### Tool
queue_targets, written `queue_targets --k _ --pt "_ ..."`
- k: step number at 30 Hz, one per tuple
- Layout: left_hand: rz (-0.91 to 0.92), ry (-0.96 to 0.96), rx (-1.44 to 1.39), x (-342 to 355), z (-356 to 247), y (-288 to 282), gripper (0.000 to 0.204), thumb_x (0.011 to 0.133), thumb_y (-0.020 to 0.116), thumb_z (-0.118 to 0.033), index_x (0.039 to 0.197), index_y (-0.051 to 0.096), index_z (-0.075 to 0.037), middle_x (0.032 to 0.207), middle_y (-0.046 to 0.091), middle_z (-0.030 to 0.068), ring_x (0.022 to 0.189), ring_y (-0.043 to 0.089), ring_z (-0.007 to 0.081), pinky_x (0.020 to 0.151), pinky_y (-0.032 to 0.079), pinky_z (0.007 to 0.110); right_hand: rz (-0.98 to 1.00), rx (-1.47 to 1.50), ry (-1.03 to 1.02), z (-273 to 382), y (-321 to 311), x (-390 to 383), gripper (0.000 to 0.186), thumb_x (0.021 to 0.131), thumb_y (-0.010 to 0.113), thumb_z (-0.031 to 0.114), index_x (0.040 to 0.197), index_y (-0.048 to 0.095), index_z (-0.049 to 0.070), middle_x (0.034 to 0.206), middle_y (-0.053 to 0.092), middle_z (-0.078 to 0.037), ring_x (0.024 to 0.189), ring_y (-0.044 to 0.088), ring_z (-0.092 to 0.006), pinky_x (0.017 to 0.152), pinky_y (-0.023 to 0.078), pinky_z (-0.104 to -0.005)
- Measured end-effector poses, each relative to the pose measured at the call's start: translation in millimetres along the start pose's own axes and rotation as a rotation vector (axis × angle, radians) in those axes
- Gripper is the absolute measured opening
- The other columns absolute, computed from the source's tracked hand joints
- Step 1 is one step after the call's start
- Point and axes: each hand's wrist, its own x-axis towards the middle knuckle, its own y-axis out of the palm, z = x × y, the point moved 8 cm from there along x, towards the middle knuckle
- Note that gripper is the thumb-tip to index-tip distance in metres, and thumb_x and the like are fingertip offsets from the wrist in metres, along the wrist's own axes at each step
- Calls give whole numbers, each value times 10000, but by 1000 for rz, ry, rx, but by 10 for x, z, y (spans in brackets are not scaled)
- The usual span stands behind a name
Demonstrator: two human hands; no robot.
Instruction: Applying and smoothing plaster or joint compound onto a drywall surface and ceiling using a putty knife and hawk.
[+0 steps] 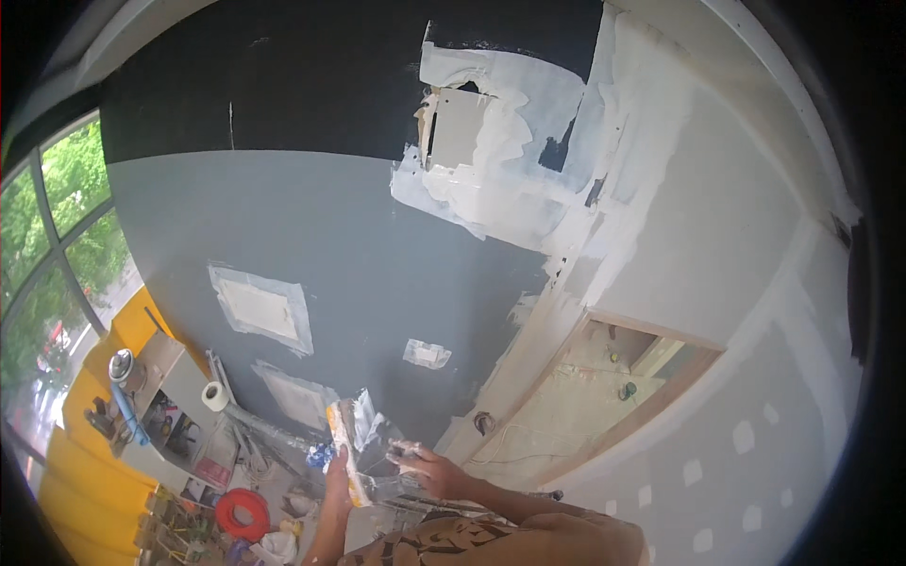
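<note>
Left hand (337,479) clamped on putty-smeared trowel (346,453), right hand (432,472) wrapped around scraper (381,462), both tools close together, patched grey wall (363,274) ahead.

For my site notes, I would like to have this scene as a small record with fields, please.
Left hand: holds the orange-edged tool, smeared white
Right hand: holds a scraper at the tool; exact contact unclear
Wall: black above, gray below, white patches
Far left: window, yellow sheet
Lower left: red ring
Right: wood-framed opening
</note>
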Motion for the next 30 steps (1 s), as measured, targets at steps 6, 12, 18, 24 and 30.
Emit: queue_targets --k 6,12,18,24,30 --pt "-71 133 -206 -685 -737 -209 588 1048 491 -478 1425 482 -26 1246 629 134 1056 648 269 932 528 418 -59 -664 98 -668 -719 173 570 919 489 -6 1448 555 193 1558 431 -142 1333 516 -340 1030 508 -391" --pt "-223 264 -84 -956 -966 -635 536 1061 467 -451 1353 536 -7 1160 672 99 969 670 226 874 549 371 -463 -1754 115 338 -3317 1454 826 829 564 -19 1583 310 204 1623 290 -162 1024 611 -340 799 582 -421" --pt "-210 282 13 -853 -668 -524 450 1060 509 -394 1282 576 -8 1093 659 76 906 655 175 812 535 354 -602 -1770 -343 1487 -4746 2183 734 812 553 -61 1506 452 155 1606 361 -69 1051 591 -293 873 556 -366" --pt "-173 252 -46 -720 -394 -252 474 1063 510 -330 1396 499 8 1302 590 109 1168 584 222 1021 461 383 -426 -1937 -346 1378 -5171 2419 689 816 570 -46 1473 496 149 1598 369 -84 1049 590 -269 876 558 -354" --pt "-163 280 7 -615 -499 144 485 1057 524 -345 1387 508 11 1252 606 92 1097 602 205 970 477 366 -533 -1954 -339 1386 -5434 2427 670 810 584 -47 1449 531 147 1601 369 -83 1028 603 -268 861 567 -343"
